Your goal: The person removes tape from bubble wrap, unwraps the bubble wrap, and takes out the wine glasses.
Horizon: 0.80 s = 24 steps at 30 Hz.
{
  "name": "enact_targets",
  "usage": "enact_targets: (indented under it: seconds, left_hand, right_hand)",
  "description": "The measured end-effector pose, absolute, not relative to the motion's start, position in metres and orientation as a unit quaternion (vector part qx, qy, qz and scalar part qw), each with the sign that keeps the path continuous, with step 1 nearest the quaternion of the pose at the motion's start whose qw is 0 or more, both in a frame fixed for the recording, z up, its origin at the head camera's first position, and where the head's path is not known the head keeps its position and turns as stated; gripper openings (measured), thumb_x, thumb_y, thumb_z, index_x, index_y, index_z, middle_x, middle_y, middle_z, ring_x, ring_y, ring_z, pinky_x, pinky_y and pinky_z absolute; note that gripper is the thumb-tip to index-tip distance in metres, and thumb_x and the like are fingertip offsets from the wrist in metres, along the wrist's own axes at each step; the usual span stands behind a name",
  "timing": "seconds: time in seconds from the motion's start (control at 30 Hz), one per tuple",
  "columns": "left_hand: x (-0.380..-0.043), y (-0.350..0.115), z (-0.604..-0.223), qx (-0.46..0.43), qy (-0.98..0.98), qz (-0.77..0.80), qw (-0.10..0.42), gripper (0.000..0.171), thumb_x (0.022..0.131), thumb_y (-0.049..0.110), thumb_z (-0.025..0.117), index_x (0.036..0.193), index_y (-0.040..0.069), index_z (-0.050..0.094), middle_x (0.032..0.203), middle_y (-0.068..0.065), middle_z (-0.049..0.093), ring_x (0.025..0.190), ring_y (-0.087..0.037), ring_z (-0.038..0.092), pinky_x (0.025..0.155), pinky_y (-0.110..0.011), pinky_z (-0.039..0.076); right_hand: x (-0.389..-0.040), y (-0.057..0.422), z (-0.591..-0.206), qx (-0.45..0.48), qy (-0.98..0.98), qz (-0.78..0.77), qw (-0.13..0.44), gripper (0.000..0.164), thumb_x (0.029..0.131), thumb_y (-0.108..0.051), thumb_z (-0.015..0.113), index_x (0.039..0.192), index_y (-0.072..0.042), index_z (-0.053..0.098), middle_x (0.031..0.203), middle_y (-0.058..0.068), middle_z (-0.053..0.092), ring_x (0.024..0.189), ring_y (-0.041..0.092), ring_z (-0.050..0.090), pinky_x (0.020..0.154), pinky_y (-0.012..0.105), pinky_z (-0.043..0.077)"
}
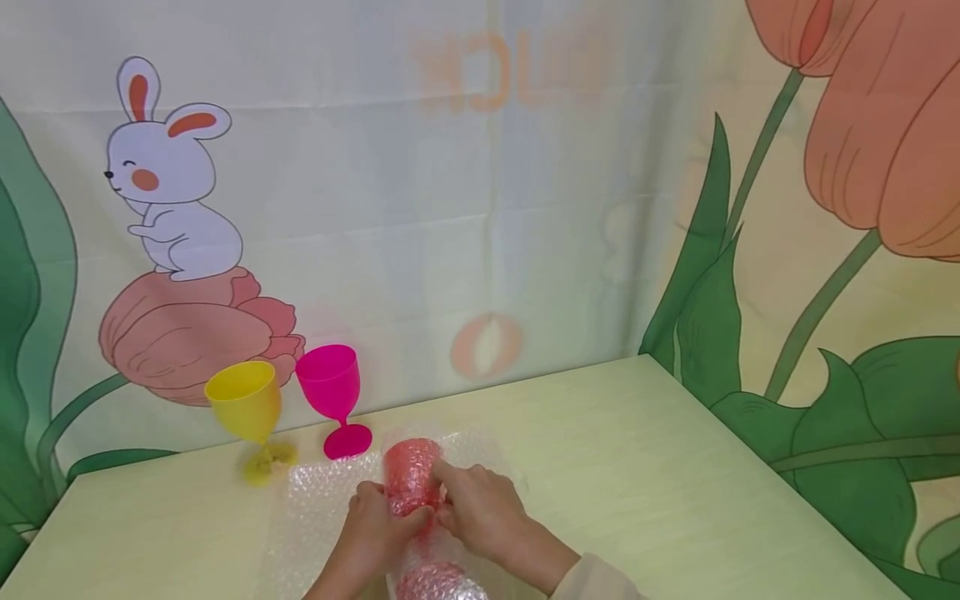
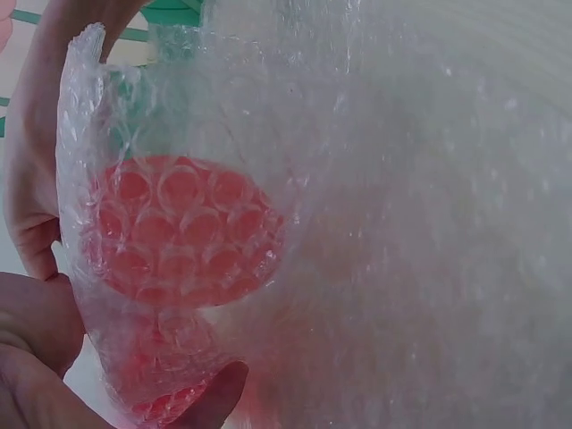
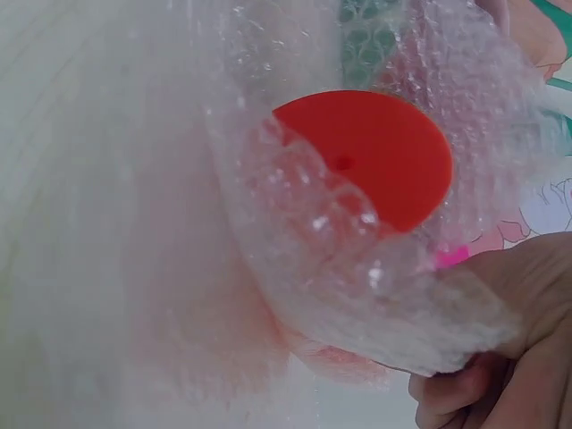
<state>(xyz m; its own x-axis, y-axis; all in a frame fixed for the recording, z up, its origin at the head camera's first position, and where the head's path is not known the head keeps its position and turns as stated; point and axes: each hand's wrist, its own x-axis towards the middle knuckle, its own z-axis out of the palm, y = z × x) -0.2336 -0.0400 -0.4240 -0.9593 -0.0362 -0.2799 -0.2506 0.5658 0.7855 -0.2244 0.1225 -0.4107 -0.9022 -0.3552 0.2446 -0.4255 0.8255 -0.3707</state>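
Note:
A red goblet (image 1: 411, 467) lies in bubble wrap (image 1: 322, 500), its bowl toward the wall and its round foot (image 3: 384, 161) toward me. My left hand (image 1: 375, 529) grips the wrapped goblet from the left, its thumb (image 2: 219, 393) lying over the wrap near the stem. On the other side, my right hand (image 1: 487, 512) pinches the wrap against the goblet with curled fingers. Part of the foot shows bare past the wrap's edge in the right wrist view; in the left wrist view bubbles cover it.
Behind and left of the wrap stand a yellow goblet (image 1: 246, 404) and a magenta goblet (image 1: 330, 383), both upright. The pale table (image 1: 615, 467) meets a printed cloth backdrop (image 1: 375, 208) at its back and right edges.

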Motion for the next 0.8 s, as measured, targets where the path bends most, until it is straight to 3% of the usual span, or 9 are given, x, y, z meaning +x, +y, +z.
enact_targets:
  seconds: [0.27, 0.5, 0.8]
  left_hand:
    - [-0.2352, -0.0357, -0.4233, -0.092, 0.879, 0.455, 0.107, 0.095, 0.084, 0.029, 0.085, 0.144, -0.008, 0.022, 0.134, -0.034, 0.040, 0.121, -0.048, 0.051, 0.103, -0.058, 0.048]
    - [-0.2334, -0.0374, -0.4246, -0.071, 0.885, 0.449, 0.106, 0.094, 0.082, 0.030, 0.083, 0.142, -0.010, 0.023, 0.125, -0.034, 0.041, 0.111, -0.044, 0.053, 0.100, -0.059, 0.051]
    - [-0.2330, -0.0392, -0.4256, -0.075, 0.876, 0.465, 0.098, 0.091, 0.079, 0.026, 0.085, 0.140, -0.005, 0.024, 0.123, -0.031, 0.040, 0.109, -0.043, 0.053, 0.098, -0.058, 0.052]
  right_hand:
    - [-0.2243, 0.1197, -0.4110, 0.208, -0.955, 0.180, 0.106, 0.025, 0.085, -0.005, 0.079, 0.099, -0.020, 0.065, 0.064, -0.009, 0.056, 0.053, 0.006, 0.045, 0.048, 0.022, 0.039]
    - [-0.2241, 0.1180, -0.4126, 0.227, -0.946, 0.191, 0.129, 0.023, 0.085, -0.002, 0.077, 0.096, -0.017, 0.065, 0.063, -0.010, 0.050, 0.057, 0.008, 0.040, 0.052, 0.021, 0.035]
    - [-0.2255, 0.1196, -0.4149, 0.253, -0.932, 0.216, 0.142, 0.025, 0.083, 0.006, 0.072, 0.093, -0.015, 0.063, 0.064, -0.008, 0.052, 0.057, 0.007, 0.043, 0.052, 0.020, 0.037]
